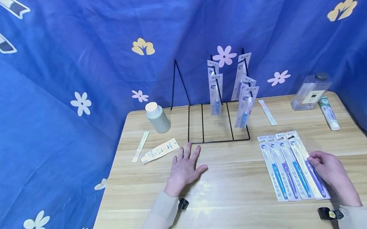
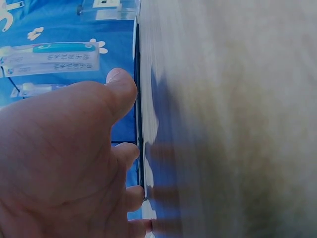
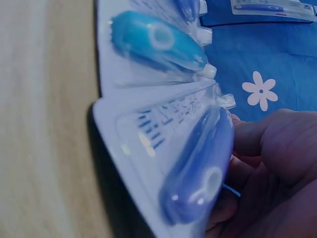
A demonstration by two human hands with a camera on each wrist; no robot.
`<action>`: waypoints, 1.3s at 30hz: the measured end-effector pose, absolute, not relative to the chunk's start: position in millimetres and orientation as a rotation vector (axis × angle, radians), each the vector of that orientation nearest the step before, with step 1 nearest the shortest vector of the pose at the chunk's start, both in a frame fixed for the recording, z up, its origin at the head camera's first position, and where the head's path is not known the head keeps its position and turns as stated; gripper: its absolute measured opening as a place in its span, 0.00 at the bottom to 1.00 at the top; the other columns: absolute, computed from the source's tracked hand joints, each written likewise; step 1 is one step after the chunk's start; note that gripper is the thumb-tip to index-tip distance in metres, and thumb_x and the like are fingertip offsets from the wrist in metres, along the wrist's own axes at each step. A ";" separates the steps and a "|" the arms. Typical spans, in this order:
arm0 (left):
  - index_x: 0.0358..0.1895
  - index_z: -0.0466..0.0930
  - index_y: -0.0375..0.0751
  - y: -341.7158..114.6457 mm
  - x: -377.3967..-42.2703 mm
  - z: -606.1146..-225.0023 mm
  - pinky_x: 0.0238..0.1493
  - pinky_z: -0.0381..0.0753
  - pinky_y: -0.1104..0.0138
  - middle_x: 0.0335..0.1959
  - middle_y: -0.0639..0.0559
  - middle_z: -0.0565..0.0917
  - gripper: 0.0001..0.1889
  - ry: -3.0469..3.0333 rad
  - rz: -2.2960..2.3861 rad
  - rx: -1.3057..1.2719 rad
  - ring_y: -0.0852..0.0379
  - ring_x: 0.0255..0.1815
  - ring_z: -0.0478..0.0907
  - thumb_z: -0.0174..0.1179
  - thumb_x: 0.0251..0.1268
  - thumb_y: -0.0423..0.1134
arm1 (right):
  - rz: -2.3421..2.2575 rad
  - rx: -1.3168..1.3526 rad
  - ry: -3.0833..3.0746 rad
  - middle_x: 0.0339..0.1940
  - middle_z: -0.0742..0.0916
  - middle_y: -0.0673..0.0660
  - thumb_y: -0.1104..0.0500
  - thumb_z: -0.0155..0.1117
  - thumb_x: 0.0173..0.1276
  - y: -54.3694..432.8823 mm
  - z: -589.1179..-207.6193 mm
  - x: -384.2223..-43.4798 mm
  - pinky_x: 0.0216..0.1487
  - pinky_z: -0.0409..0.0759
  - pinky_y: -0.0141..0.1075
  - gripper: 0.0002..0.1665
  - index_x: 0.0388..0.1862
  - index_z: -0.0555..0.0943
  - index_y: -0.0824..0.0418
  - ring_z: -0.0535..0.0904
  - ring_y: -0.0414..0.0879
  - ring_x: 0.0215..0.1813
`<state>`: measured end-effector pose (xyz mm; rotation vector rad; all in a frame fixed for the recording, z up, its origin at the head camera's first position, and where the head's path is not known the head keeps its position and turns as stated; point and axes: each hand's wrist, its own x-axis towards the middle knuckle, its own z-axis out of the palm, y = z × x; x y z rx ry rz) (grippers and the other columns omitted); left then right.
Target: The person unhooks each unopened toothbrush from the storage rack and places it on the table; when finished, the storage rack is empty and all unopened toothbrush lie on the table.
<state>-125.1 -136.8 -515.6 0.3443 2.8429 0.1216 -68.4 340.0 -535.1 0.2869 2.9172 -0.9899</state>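
Observation:
My right hand (image 1: 329,170) pinches the right edge of a packaged purple toothbrush (image 1: 317,176), the rightmost in a row of several on the table. The right wrist view shows my thumb (image 3: 250,136) at that package's side, its purple handle (image 3: 200,173) close by; the fingers are partly hidden behind it. Beside it lies a package with a blue toothbrush (image 1: 299,175), partly overlapped. My left hand (image 1: 185,165) rests on the table with fingers spread, near the front bar of a black wire rack (image 1: 218,141). Several packaged toothbrushes (image 1: 247,106) hang on the rack's right part.
A pale bottle with a white cap (image 1: 159,119), a white tube (image 1: 160,151) and a thin sachet (image 1: 140,147) are at the left. Another sachet (image 1: 268,112), a clear bottle (image 1: 310,93) and a toothpaste tube (image 1: 328,114) are at the right. A blue curtain (image 1: 102,56) hangs behind the table.

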 end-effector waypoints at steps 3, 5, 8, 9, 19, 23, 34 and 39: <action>0.83 0.45 0.64 -136.7 -125.1 -515.6 0.76 0.60 0.36 0.86 0.48 0.45 0.44 2.843 0.119 0.346 0.34 0.83 0.48 0.44 0.69 0.75 | -0.981 0.311 2.896 0.32 0.87 0.62 0.60 0.55 0.77 339.0 -536.0 -69.3 0.28 0.69 0.30 0.18 0.51 0.81 0.76 0.76 0.43 0.29; 0.83 0.45 0.64 -136.7 -125.2 -516.0 0.76 0.60 0.36 0.86 0.48 0.45 0.44 2.840 0.118 0.345 0.34 0.84 0.48 0.44 0.69 0.75 | -0.977 0.342 2.873 0.32 0.87 0.62 0.59 0.56 0.77 338.7 -535.2 -70.0 0.29 0.69 0.31 0.19 0.51 0.81 0.76 0.76 0.44 0.30; 0.83 0.45 0.65 -136.6 -125.6 -516.6 0.76 0.60 0.36 0.86 0.48 0.44 0.44 2.837 0.114 0.345 0.34 0.84 0.48 0.43 0.69 0.75 | -0.936 0.380 2.872 0.34 0.87 0.64 0.57 0.57 0.77 338.4 -533.5 -71.5 0.31 0.69 0.33 0.19 0.49 0.82 0.75 0.78 0.48 0.32; 0.83 0.45 0.65 -136.6 -125.8 -516.9 0.76 0.60 0.36 0.86 0.48 0.44 0.44 2.835 0.111 0.343 0.34 0.84 0.47 0.43 0.69 0.75 | -0.917 0.390 2.878 0.34 0.87 0.65 0.57 0.58 0.76 338.1 -533.0 -72.0 0.31 0.69 0.34 0.19 0.48 0.82 0.75 0.78 0.49 0.33; 0.83 0.45 0.64 -136.9 -126.1 -516.5 0.76 0.60 0.36 0.86 0.48 0.44 0.44 2.838 0.112 0.351 0.33 0.83 0.48 0.43 0.69 0.75 | -0.796 0.484 2.860 0.27 0.86 0.60 0.55 0.60 0.75 334.6 -527.3 -76.5 0.28 0.66 0.35 0.19 0.38 0.84 0.72 0.76 0.51 0.30; 0.83 0.46 0.64 -137.0 -125.5 -515.9 0.76 0.60 0.36 0.86 0.48 0.44 0.44 2.837 0.111 0.351 0.34 0.83 0.48 0.43 0.69 0.75 | -0.757 0.459 2.870 0.23 0.84 0.58 0.55 0.60 0.74 333.7 -524.1 -78.2 0.27 0.65 0.35 0.19 0.35 0.85 0.71 0.76 0.50 0.28; 0.83 0.45 0.64 -137.1 -125.8 -516.6 0.76 0.60 0.36 0.86 0.48 0.43 0.44 2.834 0.110 0.348 0.34 0.84 0.47 0.43 0.69 0.75 | -0.666 0.438 2.846 0.20 0.82 0.56 0.55 0.59 0.73 331.5 -517.1 -81.4 0.26 0.63 0.37 0.19 0.31 0.86 0.70 0.74 0.50 0.25; 0.83 0.45 0.64 -137.1 -125.5 -516.7 0.76 0.60 0.36 0.86 0.48 0.43 0.44 2.833 0.114 0.345 0.34 0.84 0.47 0.44 0.69 0.75 | -0.663 0.434 2.839 0.20 0.82 0.57 0.55 0.59 0.73 333.0 -515.1 -82.5 0.26 0.64 0.37 0.19 0.30 0.85 0.69 0.74 0.50 0.26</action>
